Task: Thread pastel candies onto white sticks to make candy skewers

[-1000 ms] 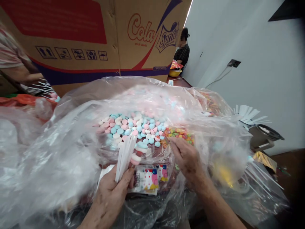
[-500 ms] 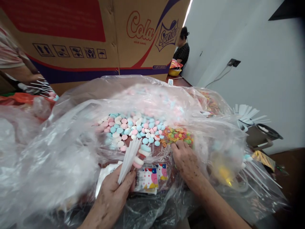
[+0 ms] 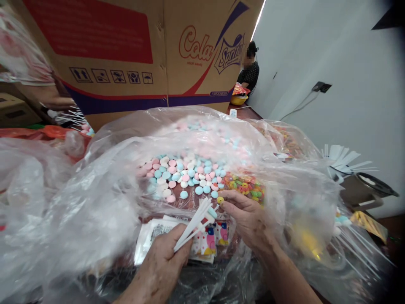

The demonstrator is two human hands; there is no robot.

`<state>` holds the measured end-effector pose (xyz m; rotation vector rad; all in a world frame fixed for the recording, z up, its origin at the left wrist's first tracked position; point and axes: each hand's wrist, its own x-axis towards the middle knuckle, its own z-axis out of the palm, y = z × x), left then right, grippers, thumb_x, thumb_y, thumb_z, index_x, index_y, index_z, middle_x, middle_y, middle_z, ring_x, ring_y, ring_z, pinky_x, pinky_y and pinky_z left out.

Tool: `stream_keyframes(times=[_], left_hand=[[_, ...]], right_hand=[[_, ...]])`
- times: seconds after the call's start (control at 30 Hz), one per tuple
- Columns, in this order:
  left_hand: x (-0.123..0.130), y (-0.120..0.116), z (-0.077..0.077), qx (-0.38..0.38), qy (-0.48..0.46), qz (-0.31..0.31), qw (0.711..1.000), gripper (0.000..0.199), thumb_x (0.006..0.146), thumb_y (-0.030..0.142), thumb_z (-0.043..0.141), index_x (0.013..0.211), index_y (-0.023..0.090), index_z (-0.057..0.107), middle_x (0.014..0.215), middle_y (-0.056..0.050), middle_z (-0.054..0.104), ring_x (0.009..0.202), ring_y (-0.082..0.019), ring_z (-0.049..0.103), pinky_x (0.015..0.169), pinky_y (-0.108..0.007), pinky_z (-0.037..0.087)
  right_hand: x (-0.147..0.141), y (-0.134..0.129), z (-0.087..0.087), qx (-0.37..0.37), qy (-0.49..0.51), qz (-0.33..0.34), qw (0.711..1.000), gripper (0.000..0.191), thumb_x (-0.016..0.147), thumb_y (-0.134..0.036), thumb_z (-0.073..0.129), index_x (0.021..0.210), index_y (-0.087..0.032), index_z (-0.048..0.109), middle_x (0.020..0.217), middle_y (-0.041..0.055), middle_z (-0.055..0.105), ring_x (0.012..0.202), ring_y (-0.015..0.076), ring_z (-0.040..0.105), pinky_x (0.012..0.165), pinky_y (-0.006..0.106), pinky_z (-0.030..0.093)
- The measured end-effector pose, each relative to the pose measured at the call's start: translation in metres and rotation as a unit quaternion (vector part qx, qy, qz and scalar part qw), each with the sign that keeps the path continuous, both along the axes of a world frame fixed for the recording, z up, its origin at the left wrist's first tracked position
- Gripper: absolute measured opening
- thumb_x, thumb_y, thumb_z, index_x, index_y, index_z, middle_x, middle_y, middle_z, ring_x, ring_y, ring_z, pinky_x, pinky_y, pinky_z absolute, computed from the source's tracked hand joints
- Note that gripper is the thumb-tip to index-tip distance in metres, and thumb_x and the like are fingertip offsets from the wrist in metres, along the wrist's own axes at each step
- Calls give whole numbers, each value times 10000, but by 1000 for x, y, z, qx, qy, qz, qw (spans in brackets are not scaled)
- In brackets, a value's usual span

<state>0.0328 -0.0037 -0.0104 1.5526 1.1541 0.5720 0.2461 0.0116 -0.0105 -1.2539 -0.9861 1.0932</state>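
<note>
My left hand is closed around a bundle of white sticks, which slants up to the right. Pastel candies, one of them a blue candy, sit beside the bundle's upper end, partly behind the sticks. My right hand pinches a small yellow ring candy between thumb and fingertips, close to the stick tips. Under and behind that hand lies a pile of colourful ring candies. Pink, blue and white round candies spread out to its left. Printed wrappers lie below the sticks.
A large cardboard box stands behind the clear plastic bags. Finished-looking candy sticks and a dark pot are at right. A co-worker's arm shows at left; another person is farther back.
My right hand has lifted from the ring candy pile with a yellow ring candy and moved left toward the sticks. My left hand has shifted right, tilting the bundle further right.
</note>
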Motion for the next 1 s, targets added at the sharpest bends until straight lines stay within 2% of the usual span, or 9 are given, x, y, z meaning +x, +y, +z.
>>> stream_keyframes(times=[0.07, 0.17, 0.27, 0.37, 0.53, 0.6, 0.77, 1.0], left_hand=[[0, 0, 1, -7, 0, -1, 1000, 278, 922, 368, 439, 726, 223, 575, 549, 64, 467, 547, -156, 424, 538, -240, 317], [-1, 0, 1, -9, -3, 3, 1000, 241, 924, 340, 446, 815, 219, 625, 561, 65, 480, 551, -156, 420, 537, -235, 319], [-2, 0, 0, -4, -6, 11, 1000, 251, 924, 324, 450, 794, 219, 637, 559, 61, 496, 545, -155, 415, 527, -232, 318], [-2, 0, -1, -1, -7, 8, 1000, 245, 924, 322, 451, 812, 220, 644, 548, 64, 485, 541, -156, 413, 526, -233, 318], [-3, -1, -2, 0, -15, -8, 1000, 271, 935, 346, 421, 810, 216, 623, 575, 60, 465, 560, -157, 415, 540, -240, 314], [-3, -2, -5, 2, -16, -11, 1000, 271, 936, 353, 421, 800, 217, 611, 575, 58, 472, 565, -160, 425, 546, -243, 318], [-5, -4, -11, -4, -33, 8, 999, 350, 935, 398, 443, 633, 226, 487, 577, 49, 478, 575, -158, 441, 554, -248, 332], [-13, -8, -10, 9, -55, 50, 997, 378, 906, 397, 478, 572, 219, 487, 554, 44, 474, 547, -149, 434, 532, -248, 336]], right_hand=[[-3, 0, 0, 30, -29, 0, 999, 154, 723, -287, 731, 847, -196, 746, 787, 12, 676, 655, 130, 612, 600, 253, 516], [-2, -1, -4, 93, -124, -4, 988, 110, 745, -218, 699, 843, -217, 750, 854, 16, 682, 757, 139, 636, 671, 244, 525], [-1, -5, -5, 145, -211, -5, 967, 160, 788, -187, 660, 914, -231, 747, 954, 34, 707, 875, 166, 662, 764, 266, 546], [-2, -9, -4, 187, -254, -8, 949, 225, 848, -160, 595, 988, -254, 745, 1026, 36, 729, 958, 178, 676, 840, 293, 559], [-6, -11, -2, 228, -230, 11, 946, 241, 865, -123, 587, 945, -276, 754, 1000, 27, 740, 957, 174, 682, 858, 304, 562], [-7, -11, -4, 211, -199, 31, 956, 202, 852, -133, 614, 903, -267, 757, 959, 33, 737, 928, 180, 678, 828, 309, 565], [-13, -12, -9, 171, -116, 76, 975, 155, 825, -156, 668, 867, -273, 761, 877, 20, 722, 846, 164, 663, 747, 283, 560], [-20, -3, 4, 183, -140, 140, 963, 104, 823, -212, 674, 828, -239, 775, 836, 46, 737, 784, 165, 681, 703, 275, 566]])
